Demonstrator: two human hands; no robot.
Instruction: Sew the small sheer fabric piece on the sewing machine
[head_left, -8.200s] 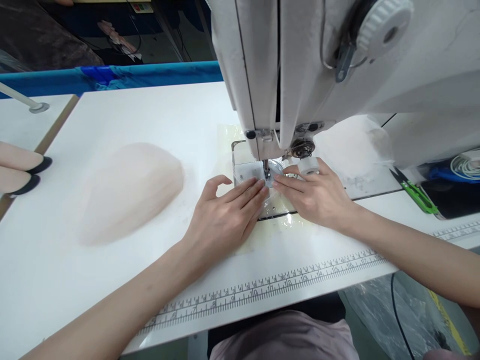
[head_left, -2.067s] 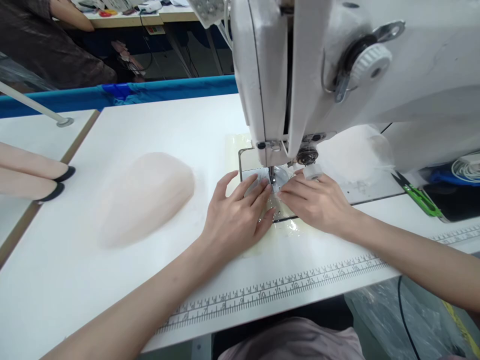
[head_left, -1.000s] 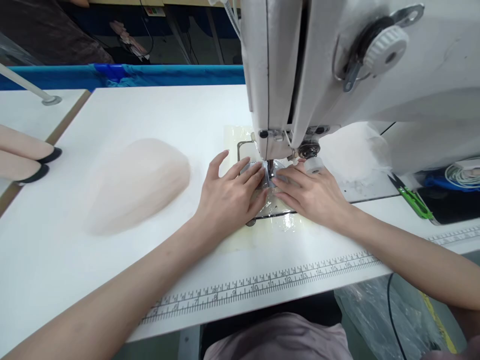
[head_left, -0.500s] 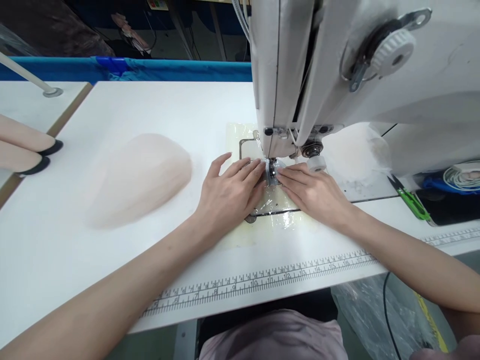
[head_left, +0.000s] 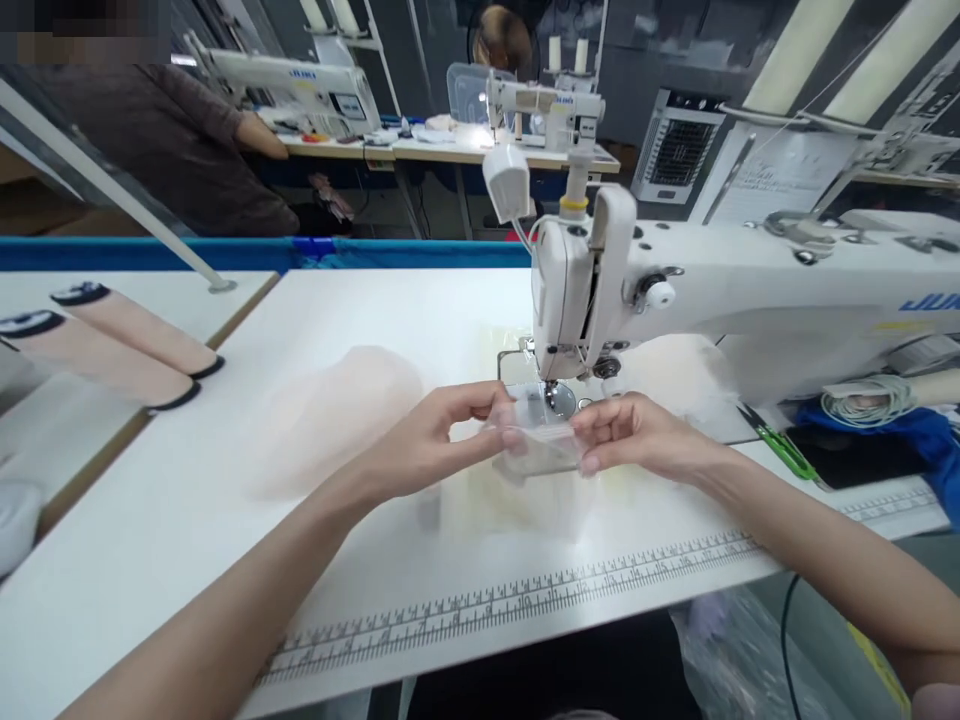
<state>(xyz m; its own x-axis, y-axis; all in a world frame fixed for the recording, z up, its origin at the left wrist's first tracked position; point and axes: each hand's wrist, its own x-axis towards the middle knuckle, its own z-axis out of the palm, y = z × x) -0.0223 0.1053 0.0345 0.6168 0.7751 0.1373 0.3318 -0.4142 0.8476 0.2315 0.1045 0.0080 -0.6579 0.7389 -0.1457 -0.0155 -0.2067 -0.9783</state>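
Observation:
A small sheer, nearly see-through fabric piece [head_left: 536, 440] is lifted just above the white table [head_left: 225, 520], in front of the needle [head_left: 553, 392] of the white sewing machine [head_left: 675, 300]. My left hand [head_left: 439, 435] pinches its left edge and my right hand [head_left: 634, 435] pinches its right edge. Both hands are closed on it and hold it stretched between them.
A pale pink pile of sheer fabric [head_left: 337, 415] lies left of my hands, another [head_left: 675, 370] behind the machine. Green snips [head_left: 776, 445] rest at the right. Two mannequin legs [head_left: 112, 340] lie on the neighbouring table. A person in a dark top [head_left: 180, 150] sits at the back.
Both hands have left the needle plate, where they pressed the fabric flat, and now hold it lifted between pinched fingers. The view has tilted up.

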